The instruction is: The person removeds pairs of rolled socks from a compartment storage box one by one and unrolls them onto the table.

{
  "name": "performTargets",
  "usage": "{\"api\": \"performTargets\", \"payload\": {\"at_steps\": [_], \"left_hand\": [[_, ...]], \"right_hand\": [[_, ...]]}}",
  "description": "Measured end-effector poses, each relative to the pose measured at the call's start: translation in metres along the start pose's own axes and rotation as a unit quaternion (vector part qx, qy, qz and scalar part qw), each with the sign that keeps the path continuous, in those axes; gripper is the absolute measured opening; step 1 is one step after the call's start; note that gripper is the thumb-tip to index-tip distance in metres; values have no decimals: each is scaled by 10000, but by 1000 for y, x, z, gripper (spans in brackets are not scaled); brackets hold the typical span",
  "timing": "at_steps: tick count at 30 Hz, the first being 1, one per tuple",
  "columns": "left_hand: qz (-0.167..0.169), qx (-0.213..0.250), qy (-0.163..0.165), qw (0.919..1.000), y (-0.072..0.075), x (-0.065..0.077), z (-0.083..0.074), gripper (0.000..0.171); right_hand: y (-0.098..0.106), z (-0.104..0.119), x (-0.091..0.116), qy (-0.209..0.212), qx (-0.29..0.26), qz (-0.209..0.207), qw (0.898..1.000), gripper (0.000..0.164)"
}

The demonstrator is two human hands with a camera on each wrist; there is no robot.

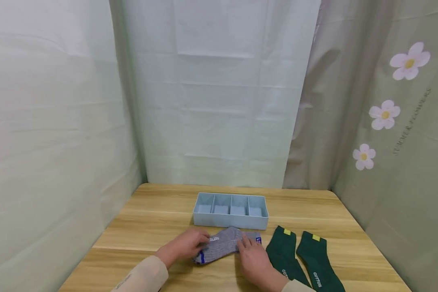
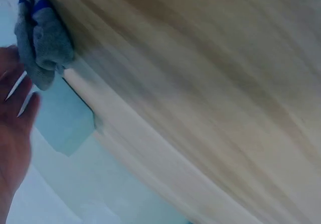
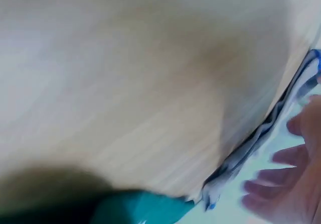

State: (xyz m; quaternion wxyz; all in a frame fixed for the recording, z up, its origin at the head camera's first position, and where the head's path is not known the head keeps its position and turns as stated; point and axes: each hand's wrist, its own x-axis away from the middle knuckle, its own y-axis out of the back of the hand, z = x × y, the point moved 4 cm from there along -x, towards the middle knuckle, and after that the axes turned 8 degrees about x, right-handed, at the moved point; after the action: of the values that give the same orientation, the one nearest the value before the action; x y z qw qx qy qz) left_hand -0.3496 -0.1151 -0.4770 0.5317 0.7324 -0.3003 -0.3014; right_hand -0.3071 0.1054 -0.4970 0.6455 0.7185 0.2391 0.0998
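Grey socks (image 1: 224, 243) with white COTTON lettering and blue marks lie overlapped on the wooden table. At their left end, my left hand (image 1: 187, 244) touches the fabric with loosely bent fingers. In the left wrist view, spread fingers of this left hand (image 2: 15, 118) are beside the bunched grey sock end (image 2: 47, 38); its thumb is hidden. My right hand (image 1: 253, 259) rests its fingertips on the right part of the grey socks. The right wrist view shows this right hand (image 3: 291, 176) with fingers apart, over the thin layered edge of the socks (image 3: 251, 146).
A light blue box (image 1: 230, 220) with several compartments stands behind the grey socks. Two dark green socks (image 1: 284, 247) with yellow tags lie side by side right of my right hand. Pale curtains (image 1: 219, 121) surround the wooden table (image 1: 160, 202).
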Motion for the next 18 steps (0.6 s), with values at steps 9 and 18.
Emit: {"api": "performTargets", "payload": {"at_steps": [9,18], "left_hand": [[695,376,178,9967,-10,21,-15,26],[261,-338,-1120,9928,-22,24,-59,25]], "right_hand": [[-9,-8,-8,-250,-618,689,9954,53],[-21,-31,-26,-288,-1380,821,9866,43]]}}
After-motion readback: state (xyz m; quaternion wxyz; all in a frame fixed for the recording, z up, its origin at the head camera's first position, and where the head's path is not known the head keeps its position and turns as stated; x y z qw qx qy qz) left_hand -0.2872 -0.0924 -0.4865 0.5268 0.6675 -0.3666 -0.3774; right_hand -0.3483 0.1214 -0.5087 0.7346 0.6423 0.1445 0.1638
